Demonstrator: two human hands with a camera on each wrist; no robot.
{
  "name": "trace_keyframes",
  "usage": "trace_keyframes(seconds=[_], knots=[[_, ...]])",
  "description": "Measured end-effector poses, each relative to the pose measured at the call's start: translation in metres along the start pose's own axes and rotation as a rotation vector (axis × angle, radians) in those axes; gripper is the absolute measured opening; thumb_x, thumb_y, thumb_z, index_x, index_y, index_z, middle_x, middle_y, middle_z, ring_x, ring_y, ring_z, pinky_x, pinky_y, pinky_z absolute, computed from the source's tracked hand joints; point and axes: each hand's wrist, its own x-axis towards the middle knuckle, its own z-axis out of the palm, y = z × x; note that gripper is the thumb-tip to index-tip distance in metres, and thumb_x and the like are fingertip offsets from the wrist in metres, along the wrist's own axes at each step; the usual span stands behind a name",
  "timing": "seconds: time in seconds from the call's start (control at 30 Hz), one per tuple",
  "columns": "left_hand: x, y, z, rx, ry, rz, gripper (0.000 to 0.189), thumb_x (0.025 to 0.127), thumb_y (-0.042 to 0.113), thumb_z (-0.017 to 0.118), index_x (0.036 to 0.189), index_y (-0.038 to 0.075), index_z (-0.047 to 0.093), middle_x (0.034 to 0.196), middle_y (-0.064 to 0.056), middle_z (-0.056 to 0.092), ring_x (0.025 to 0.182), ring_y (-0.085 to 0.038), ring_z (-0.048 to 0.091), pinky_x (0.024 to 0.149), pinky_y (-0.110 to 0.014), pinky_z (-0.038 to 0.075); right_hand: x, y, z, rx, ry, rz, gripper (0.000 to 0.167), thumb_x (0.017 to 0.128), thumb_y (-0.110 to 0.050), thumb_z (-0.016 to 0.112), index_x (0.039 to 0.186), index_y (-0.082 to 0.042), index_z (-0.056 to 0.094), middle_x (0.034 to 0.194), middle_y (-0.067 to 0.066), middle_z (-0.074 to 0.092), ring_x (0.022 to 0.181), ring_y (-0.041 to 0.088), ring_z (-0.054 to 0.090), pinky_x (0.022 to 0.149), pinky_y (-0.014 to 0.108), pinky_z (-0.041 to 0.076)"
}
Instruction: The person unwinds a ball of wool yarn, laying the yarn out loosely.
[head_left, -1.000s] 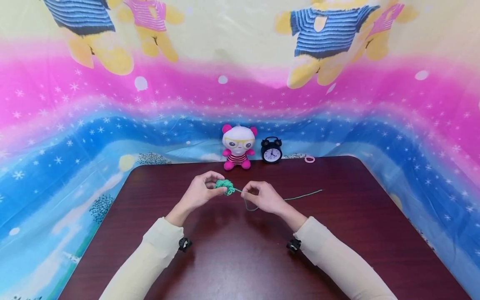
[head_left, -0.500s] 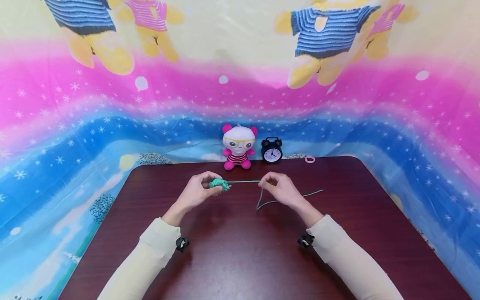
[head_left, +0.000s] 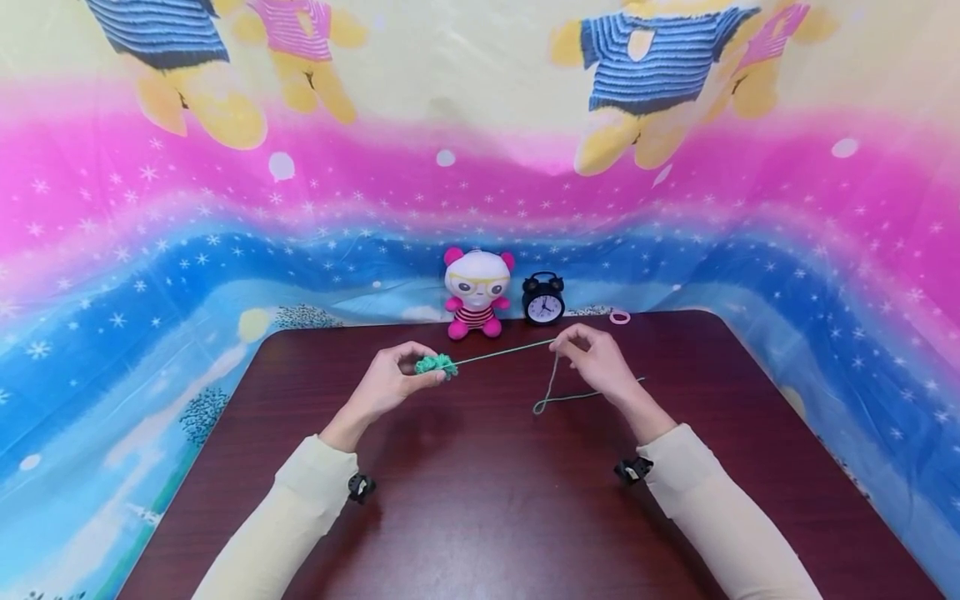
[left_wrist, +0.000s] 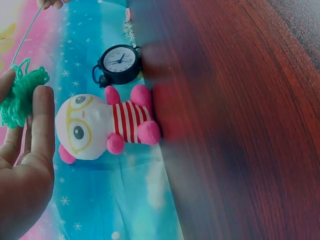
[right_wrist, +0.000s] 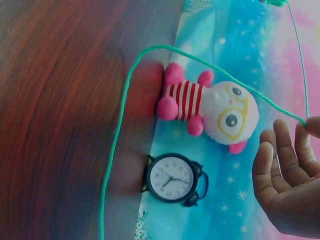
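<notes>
A small bundle of green yarn [head_left: 435, 365] is pinched between the thumb and fingers of my left hand [head_left: 386, 379], above the table. In the left wrist view the yarn bundle [left_wrist: 24, 95] shows loose loops at its top. From it a strand [head_left: 502, 353] runs up and right, pulled straight, to my right hand [head_left: 596, 358]. Thumb and index finger pinch the strand there, while the other fingers are loosely bent in the right wrist view. Below the right hand the yarn's tail [right_wrist: 125, 95] hangs down in a curve; its end lies to the right, partly hidden behind the hand.
On the dark wooden table [head_left: 480, 517], a plush panda [head_left: 477, 296] sits at the back edge. Beside it stands a black alarm clock [head_left: 543, 300]. A pink ring [head_left: 619, 317] lies at the back right. Printed cloth [head_left: 420, 200] hangs round the table's back and sides.
My right hand has moved right and a little up, drawing a longer strand out of the bundle. The left hand has shifted slightly left with the yarn.
</notes>
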Motion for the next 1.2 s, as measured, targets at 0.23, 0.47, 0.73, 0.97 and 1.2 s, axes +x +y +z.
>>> trace_keyframes(seconds=[0.23, 0.47, 0.73, 0.97, 1.2], knots=[[0.000, 0.000, 0.000, -0.072, -0.006, 0.020, 0.030, 0.087, 0.020, 0.079, 0.109, 0.006, 0.064, 0.103, -0.010, 0.071, 0.089, -0.014, 0.074, 0.083, -0.041, 0.061, -0.002, 0.006, -0.013, 0.016, 0.023, 0.023, 0.029, 0.102, -0.036, 0.058, 0.106, -0.009, 0.067, 0.116, 0.011, 0.071, 0.108, 0.032, 0.064, 0.085, 0.044, 0.057], [0.000, -0.003, -0.002, -0.145, -0.033, 0.063, 0.040, 0.089, 0.007, 0.074, 0.127, 0.004, 0.061, 0.114, -0.019, 0.067, 0.089, -0.015, 0.073, 0.081, -0.041, 0.062, -0.001, 0.015, -0.026, -0.006, 0.069, 0.044, 0.031, 0.103, -0.035, 0.056, 0.108, -0.006, 0.066, 0.117, 0.014, 0.070, 0.105, 0.029, 0.064, 0.079, 0.032, 0.057], [-0.001, -0.004, -0.007, -0.057, -0.045, 0.029, 0.034, 0.089, 0.009, 0.075, 0.122, 0.006, 0.067, 0.108, -0.019, 0.071, 0.088, -0.022, 0.074, 0.079, -0.039, 0.062, -0.003, 0.020, -0.040, -0.021, 0.122, 0.061, 0.030, 0.103, -0.036, 0.054, 0.108, -0.008, 0.066, 0.116, 0.012, 0.070, 0.100, 0.018, 0.064, 0.075, 0.026, 0.057], [-0.002, -0.007, -0.010, 0.016, -0.061, 0.023, 0.030, 0.087, 0.016, 0.078, 0.117, 0.012, 0.071, 0.100, -0.012, 0.072, 0.086, -0.037, 0.069, 0.072, -0.033, 0.060, -0.004, 0.022, -0.054, 0.018, 0.165, 0.076, 0.039, 0.103, -0.041, 0.052, 0.113, -0.006, 0.064, 0.140, 0.013, 0.059, 0.102, 0.009, 0.060, 0.076, 0.022, 0.056], [-0.002, -0.009, -0.013, 0.017, -0.039, 0.018, 0.031, 0.087, 0.023, 0.079, 0.113, 0.009, 0.070, 0.095, -0.012, 0.073, 0.084, -0.033, 0.072, 0.072, -0.031, 0.059, -0.007, 0.025, -0.071, 0.026, 0.234, 0.098, 0.036, 0.104, -0.038, 0.050, 0.116, -0.005, 0.062, 0.115, 0.010, 0.069, 0.096, 0.008, 0.062, 0.078, 0.027, 0.057]])
